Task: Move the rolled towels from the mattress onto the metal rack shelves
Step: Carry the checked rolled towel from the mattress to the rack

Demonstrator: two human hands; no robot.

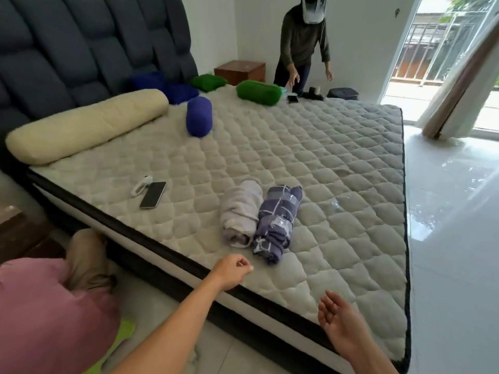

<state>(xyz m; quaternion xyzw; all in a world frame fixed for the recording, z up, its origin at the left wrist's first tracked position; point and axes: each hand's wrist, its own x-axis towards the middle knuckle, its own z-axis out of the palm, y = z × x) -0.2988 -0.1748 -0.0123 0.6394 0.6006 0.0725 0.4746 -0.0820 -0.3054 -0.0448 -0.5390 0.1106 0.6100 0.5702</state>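
Note:
Two rolled towels lie side by side near the front edge of the quilted mattress (324, 163): a pale grey roll (240, 213) and a purple checked roll (278, 222) touching its right side. My left hand (232, 271) hovers just short of them with its fingers curled shut and nothing in it. Over the mattress edge, my right hand (337, 322) is open, palm up and empty. Farther back lie a blue roll (199, 120), a green roll (258, 92), another green roll (208, 82) and more blue rolls (164, 86). No metal rack is in view.
A phone (153, 194) and a small white device (140, 184) lie left of the towels. A cream bolster (86, 125) rests against the padded headboard. Another person (303, 44) stands at the far side beside a wooden nightstand (240, 71). A curtain (459, 85) hangs at right above a glossy white floor.

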